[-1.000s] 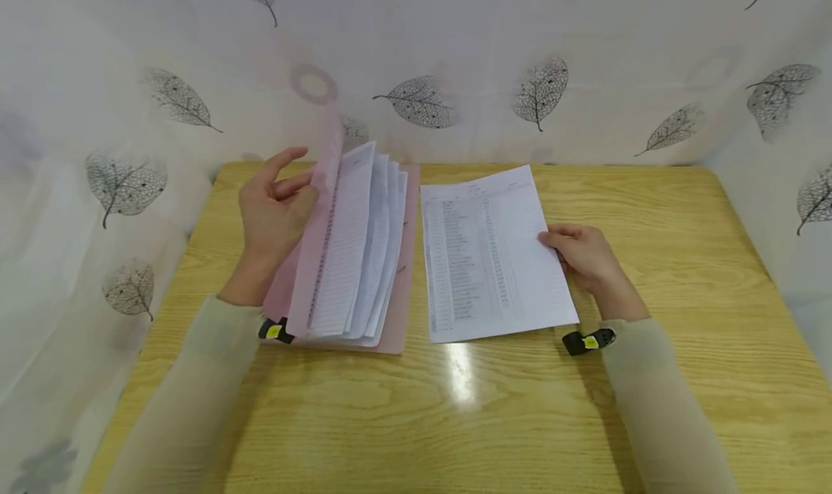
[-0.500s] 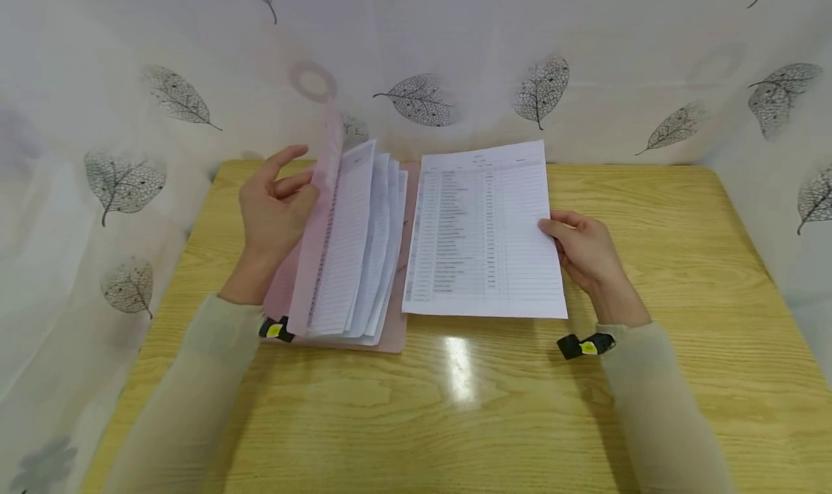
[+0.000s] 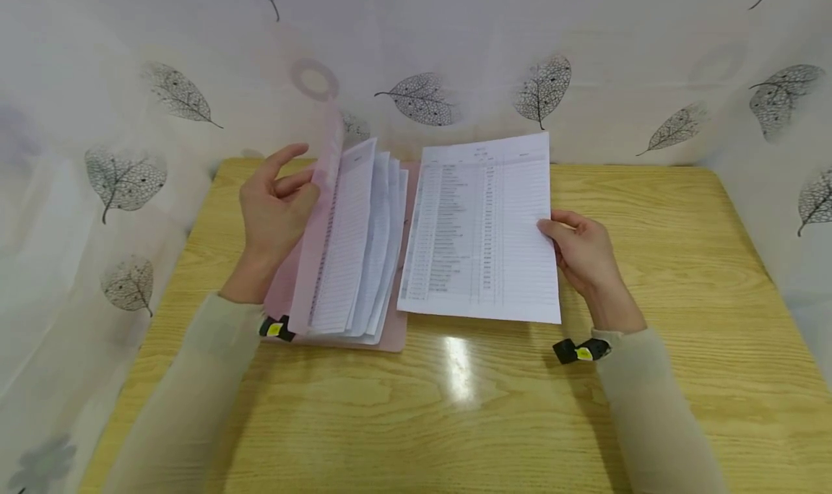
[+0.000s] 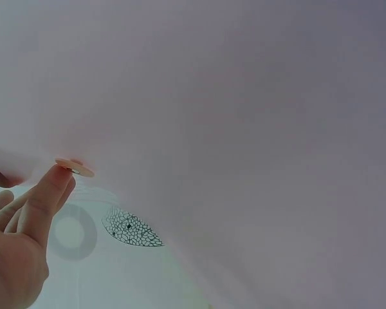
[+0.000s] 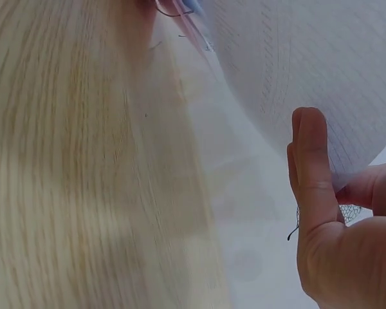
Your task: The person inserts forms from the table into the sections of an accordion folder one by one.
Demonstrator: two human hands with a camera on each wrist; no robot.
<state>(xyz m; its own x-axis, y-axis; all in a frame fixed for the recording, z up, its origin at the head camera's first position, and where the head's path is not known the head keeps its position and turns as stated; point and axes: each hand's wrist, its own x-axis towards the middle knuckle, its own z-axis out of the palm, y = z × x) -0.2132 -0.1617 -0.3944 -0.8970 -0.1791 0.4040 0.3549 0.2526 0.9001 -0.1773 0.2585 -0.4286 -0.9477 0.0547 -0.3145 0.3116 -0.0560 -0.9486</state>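
Note:
In the head view my left hand pinches the raised cover of a pink folder lying left of the table's middle. Several printed sheets stand fanned inside it, beside the cover. The pale cover fills most of the left wrist view, with a small orange disc at the fingertips. My right hand holds a loose printed sheet by its right edge, thumb on the printed side and fingers behind. The sheet's left edge overlaps the folder's right side in the head view.
A wooden table carries the folder. Behind it and at the sides hangs a pale curtain with dark leaf prints. Black wrist cameras sit at both cuffs.
The right hand has lifted and straightened the loose sheet, moving it left until its left edge meets the folder. The left hand keeps its hold on the cover.

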